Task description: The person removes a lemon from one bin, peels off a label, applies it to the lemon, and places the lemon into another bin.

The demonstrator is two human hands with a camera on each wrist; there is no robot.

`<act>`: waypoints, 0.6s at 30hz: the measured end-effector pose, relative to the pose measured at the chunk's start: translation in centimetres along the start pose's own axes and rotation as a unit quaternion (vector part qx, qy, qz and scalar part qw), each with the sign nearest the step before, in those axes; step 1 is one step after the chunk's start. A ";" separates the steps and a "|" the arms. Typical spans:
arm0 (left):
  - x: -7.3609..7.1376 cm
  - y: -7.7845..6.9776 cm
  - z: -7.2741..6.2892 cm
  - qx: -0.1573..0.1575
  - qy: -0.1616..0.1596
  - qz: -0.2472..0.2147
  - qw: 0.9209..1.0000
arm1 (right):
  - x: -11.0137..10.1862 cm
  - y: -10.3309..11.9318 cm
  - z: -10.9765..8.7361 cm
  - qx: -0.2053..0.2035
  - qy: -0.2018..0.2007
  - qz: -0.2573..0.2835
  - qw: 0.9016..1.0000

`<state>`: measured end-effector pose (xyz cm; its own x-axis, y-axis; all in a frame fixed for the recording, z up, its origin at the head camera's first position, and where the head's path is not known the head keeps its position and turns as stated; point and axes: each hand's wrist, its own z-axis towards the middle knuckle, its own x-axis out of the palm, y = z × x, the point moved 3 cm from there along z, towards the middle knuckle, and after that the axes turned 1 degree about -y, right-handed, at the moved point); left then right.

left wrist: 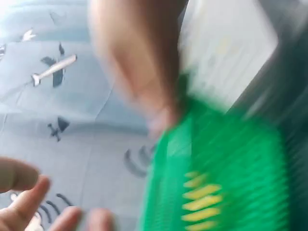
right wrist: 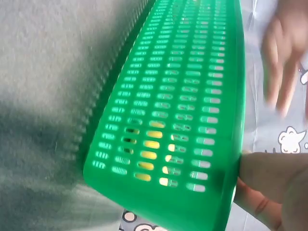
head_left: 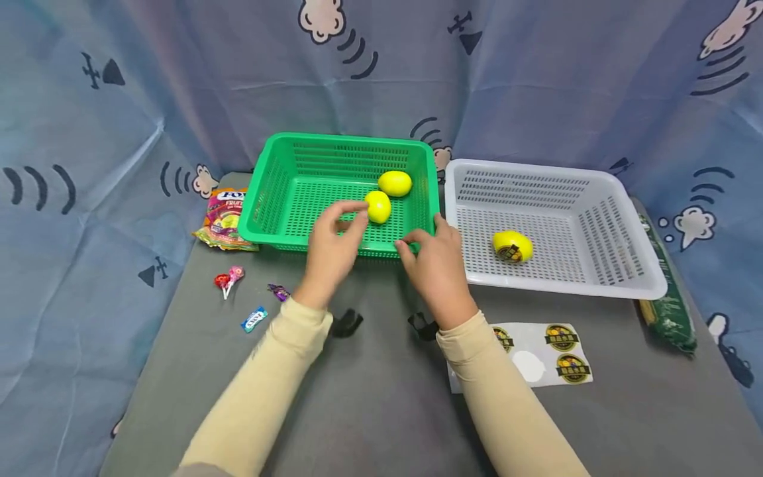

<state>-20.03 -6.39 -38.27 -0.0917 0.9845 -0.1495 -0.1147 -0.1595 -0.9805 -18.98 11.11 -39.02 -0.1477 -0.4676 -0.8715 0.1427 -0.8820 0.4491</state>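
Inside the green basket [head_left: 340, 246], two yellow lemons [head_left: 395, 183] lie towards the right end. My left hand [head_left: 334, 248] is over the basket's front side with its fingers loosely bent, the fingertips close beside the nearer lemon [head_left: 379, 207]. In the left wrist view its fingers [left wrist: 29, 211] are spread and hold nothing. At the front right corner my right hand [head_left: 438, 268] holds the basket's rim; the right wrist view shows a fingertip [right wrist: 260, 168] against that edge. A third lemon [head_left: 512, 246], bearing a dark sticker, lies in the white basket [head_left: 560, 286].
A sheet of round black-and-gold stickers [head_left: 569, 338] lies partly under the right forearm. At left are a candy bag [head_left: 226, 218], lollipops [head_left: 229, 278], a blue wrapped candy [head_left: 254, 319] and a purple one [head_left: 278, 291]. A green packet [head_left: 667, 311] is beside the white basket.
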 end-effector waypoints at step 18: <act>4.2 2.8 13.5 -0.146 0.250 0.320 0.902 | 0.5 0.7 -0.5 0.003 0.019 0.001 1.000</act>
<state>-34.07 -3.70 -39.95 0.4202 0.6190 -0.6635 0.0758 -0.7526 -0.6541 -18.48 10.32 -39.21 -0.1103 -0.4669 -0.8774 0.1374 -0.8815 0.4518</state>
